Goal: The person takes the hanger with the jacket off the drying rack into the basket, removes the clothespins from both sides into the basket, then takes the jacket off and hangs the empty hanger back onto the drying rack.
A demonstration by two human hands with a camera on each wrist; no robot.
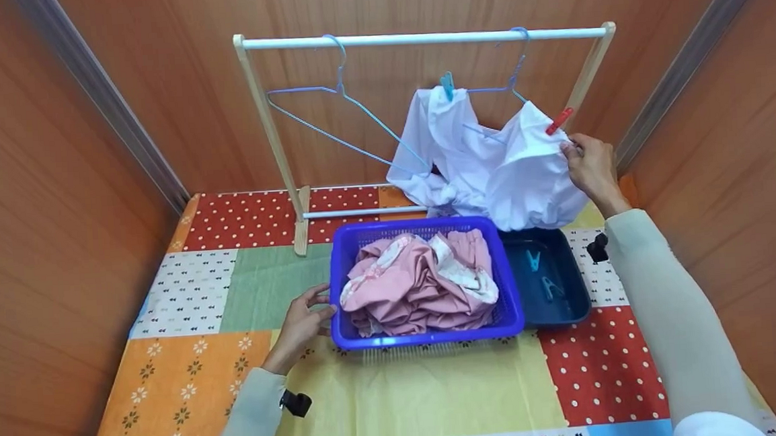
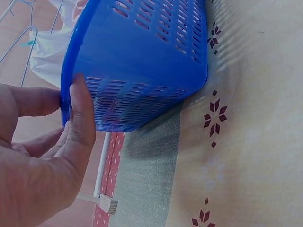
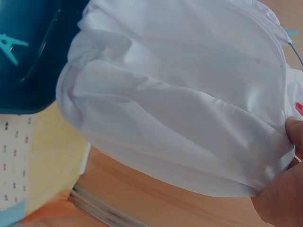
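My left hand [image 1: 304,327] grips the left rim of a purple-blue plastic basket [image 1: 429,339], thumb and fingers on either side of the rim in the left wrist view. Crumpled pink clothes [image 1: 408,277] with white patterned parts fill the basket. At the back right, my right hand [image 1: 592,164] pinches the edge of a white garment [image 3: 175,94]. This garment hangs from a blue wire hanger [image 1: 514,79], held by a teal clothespin [image 1: 447,86] at its left and a red clothespin [image 1: 559,121] near my fingers. Its lower part hangs in loose folds.
A white rail [image 1: 417,37] on wooden posts carries the hangers; a bare blue wire hanger [image 1: 361,105] hangs at its left. Right of the basket stands a dark teal tray [image 1: 572,311] with two clothespins [image 1: 533,261]. Wood-grain walls [image 1: 18,234] enclose the patchwork-patterned tablecloth [image 1: 440,403].
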